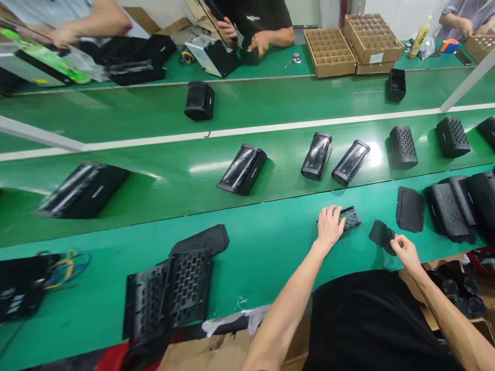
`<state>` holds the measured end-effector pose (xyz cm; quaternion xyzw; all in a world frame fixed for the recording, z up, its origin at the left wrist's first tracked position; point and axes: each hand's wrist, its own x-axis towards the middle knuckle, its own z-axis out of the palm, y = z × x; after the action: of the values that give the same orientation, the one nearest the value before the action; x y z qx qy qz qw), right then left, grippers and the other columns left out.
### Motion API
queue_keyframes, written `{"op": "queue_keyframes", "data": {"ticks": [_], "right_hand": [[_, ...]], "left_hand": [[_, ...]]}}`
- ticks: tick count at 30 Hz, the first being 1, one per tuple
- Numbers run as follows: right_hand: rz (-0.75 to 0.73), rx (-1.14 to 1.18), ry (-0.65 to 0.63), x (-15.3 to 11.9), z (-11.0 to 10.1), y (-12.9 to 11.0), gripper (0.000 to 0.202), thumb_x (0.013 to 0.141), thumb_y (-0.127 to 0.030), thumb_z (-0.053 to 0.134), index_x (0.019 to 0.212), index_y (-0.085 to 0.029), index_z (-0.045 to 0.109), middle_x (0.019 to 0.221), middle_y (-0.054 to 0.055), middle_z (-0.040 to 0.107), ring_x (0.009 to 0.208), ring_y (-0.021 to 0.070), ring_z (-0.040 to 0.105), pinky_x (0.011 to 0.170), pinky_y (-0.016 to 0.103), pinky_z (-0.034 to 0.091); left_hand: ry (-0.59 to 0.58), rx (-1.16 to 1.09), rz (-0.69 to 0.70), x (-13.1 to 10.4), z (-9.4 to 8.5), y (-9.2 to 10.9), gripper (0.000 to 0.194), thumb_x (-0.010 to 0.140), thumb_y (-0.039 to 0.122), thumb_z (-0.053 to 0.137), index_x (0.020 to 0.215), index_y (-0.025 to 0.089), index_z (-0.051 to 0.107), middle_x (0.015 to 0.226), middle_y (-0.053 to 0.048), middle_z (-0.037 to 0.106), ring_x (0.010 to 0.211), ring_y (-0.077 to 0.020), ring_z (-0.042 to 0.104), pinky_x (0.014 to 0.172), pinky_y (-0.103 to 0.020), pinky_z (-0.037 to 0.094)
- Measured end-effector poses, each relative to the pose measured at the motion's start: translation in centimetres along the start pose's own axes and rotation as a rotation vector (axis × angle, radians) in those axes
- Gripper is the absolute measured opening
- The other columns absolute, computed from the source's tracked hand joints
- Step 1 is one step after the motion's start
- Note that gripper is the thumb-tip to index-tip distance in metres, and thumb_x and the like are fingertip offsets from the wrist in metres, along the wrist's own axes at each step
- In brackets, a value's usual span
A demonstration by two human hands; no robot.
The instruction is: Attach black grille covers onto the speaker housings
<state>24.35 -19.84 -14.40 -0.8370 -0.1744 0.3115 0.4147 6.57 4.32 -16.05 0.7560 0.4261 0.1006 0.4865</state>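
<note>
On the green bench, my left hand [330, 225] rests over a black perforated panel [351, 219], its fingers wrapped on the panel's left part. To its right, my right hand [404, 251] pinches the edge of a thin black sheet [382, 235], which hangs just above the bench. A stack of similar black sheets [410, 209] lies beyond my right hand. Several black housings [450, 208] stand at the right end of the bench.
Perforated panels [189, 283] are piled at left, beside black sheets [207, 239]. A green conveyor [174, 180] carries several black speaker-like units [245, 169]. Across it, people work near divided cardboard boxes [330, 51]. Cables [67, 270] lie far left; a metal post [467, 85] rises at right.
</note>
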Motion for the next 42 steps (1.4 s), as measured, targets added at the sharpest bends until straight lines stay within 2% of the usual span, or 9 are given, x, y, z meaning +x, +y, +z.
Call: {"op": "queue_keyframes", "data": {"ticks": [3, 7, 9, 11, 13, 16, 23, 29, 42], "right_hand": [[0.046, 0.208, -0.117, -0.7, -0.4, -2.4, 0.053, 0.073, -0.069, 0.076, 0.064, -0.028, 0.044, 0.06, -0.004, 0.041, 0.06, 0.019, 0.044, 0.06, 0.031, 0.037], [0.101, 0.418, -0.314, -1.5, -1.0, -5.6, 0.053, 0.071, -0.064, 0.086, 0.068, -0.026, 0.049, 0.062, -0.003, 0.049, 0.059, 0.0177, 0.046, 0.058, 0.031, 0.04], [0.129, 0.49, -0.385, -1.5, -1.0, -6.7, 0.053, 0.07, -0.062, 0.089, 0.068, -0.026, 0.05, 0.065, 0.0, 0.056, 0.061, 0.0191, 0.051, 0.06, 0.032, 0.044], [0.155, 0.544, -0.414, -1.3, -0.7, -7.4, 0.053, 0.068, -0.06, 0.09, 0.067, -0.025, 0.051, 0.069, 0.001, 0.061, 0.063, 0.0197, 0.053, 0.062, 0.033, 0.046], [0.182, 0.583, -0.416, -1.0, -0.3, -7.6, 0.053, 0.066, -0.058, 0.092, 0.065, -0.024, 0.051, 0.07, 0.002, 0.063, 0.063, 0.0191, 0.054, 0.062, 0.032, 0.046], [0.222, 0.624, -0.387, -0.7, 0.4, -7.3, 0.052, 0.064, -0.053, 0.095, 0.066, -0.024, 0.051, 0.069, 0.0, 0.063, 0.063, 0.018, 0.055, 0.063, 0.031, 0.046], [0.256, 0.635, -0.261, -0.3, 1.8, -6.3, 0.051, 0.063, -0.052, 0.097, 0.095, -0.03, 0.064, 0.085, 0.0, 0.07, 0.073, 0.0216, 0.065, 0.065, 0.033, 0.05], [0.249, 0.538, -0.188, 0.7, 3.0, -5.8, 0.071, 0.063, -0.055, 0.098, 0.12, -0.025, 0.07, 0.074, -0.002, 0.069, 0.058, 0.0146, 0.054, 0.057, 0.029, 0.044], [0.065, 0.306, -0.212, 4.0, 6.1, -5.7, 0.071, 0.069, -0.061, 0.09, 0.125, -0.023, 0.07, 0.085, 0.004, 0.078, 0.076, 0.0233, 0.067, 0.075, 0.037, 0.052]], "left_hand": [[-0.043, -0.203, -0.055, -1.3, 1.5, 1.1, 0.041, 0.097, 0.04, 0.065, 0.134, 0.023, 0.065, 0.142, -0.015, 0.065, 0.133, -0.0303, 0.056, 0.117, -0.049, 0.044], [-0.267, -0.502, -0.17, -3.5, 3.8, 2.8, 0.065, 0.101, 0.069, 0.049, 0.132, 0.015, 0.065, 0.118, -0.02, 0.076, 0.099, -0.0251, 0.075, 0.087, -0.041, 0.061], [-0.404, -0.734, -0.247, -4.6, 4.2, 3.2, 0.08, 0.091, 0.083, 0.052, 0.122, 0.012, 0.07, 0.104, -0.02, 0.078, 0.086, -0.0249, 0.076, 0.077, -0.04, 0.062], [-0.465, -0.953, -0.325, -5.6, 4.0, 3.4, 0.084, 0.073, 0.085, 0.074, 0.113, 0.011, 0.073, 0.097, -0.017, 0.078, 0.08, -0.0239, 0.075, 0.075, -0.038, 0.061], [-0.417, -1.061, -0.371, -6.3, 3.3, 3.2, 0.08, 0.058, 0.072, 0.093, 0.108, 0.013, 0.073, 0.096, -0.012, 0.078, 0.079, -0.0203, 0.073, 0.077, -0.033, 0.059], [-0.271, -1.058, -0.386, -6.8, 2.1, 2.7, 0.07, 0.057, 0.061, 0.098, 0.102, 0.016, 0.07, 0.091, -0.005, 0.076, 0.076, -0.0147, 0.07, 0.074, -0.027, 0.056], [-0.118, -0.947, -0.38, -6.8, -0.6, 1.2, 0.063, 0.062, 0.061, 0.094, 0.1, 0.018, 0.068, 0.082, -0.001, 0.075, 0.064, -0.014, 0.066, 0.06, -0.026, 0.053], [-0.033, -0.778, -0.326, -6.6, -2.5, -0.2, 0.052, 0.074, 0.062, 0.082, 0.1, 0.018, 0.074, 0.072, 0.0, 0.072, 0.056, -0.0136, 0.061, 0.06, -0.028, 0.051], [0.107, -0.531, -0.228, -6.6, -3.2, -2.6, 0.041, 0.086, 0.057, 0.071, 0.101, 0.02, 0.078, 0.075, -0.003, 0.075, 0.062, -0.0178, 0.067, 0.063, -0.029, 0.055]]}}
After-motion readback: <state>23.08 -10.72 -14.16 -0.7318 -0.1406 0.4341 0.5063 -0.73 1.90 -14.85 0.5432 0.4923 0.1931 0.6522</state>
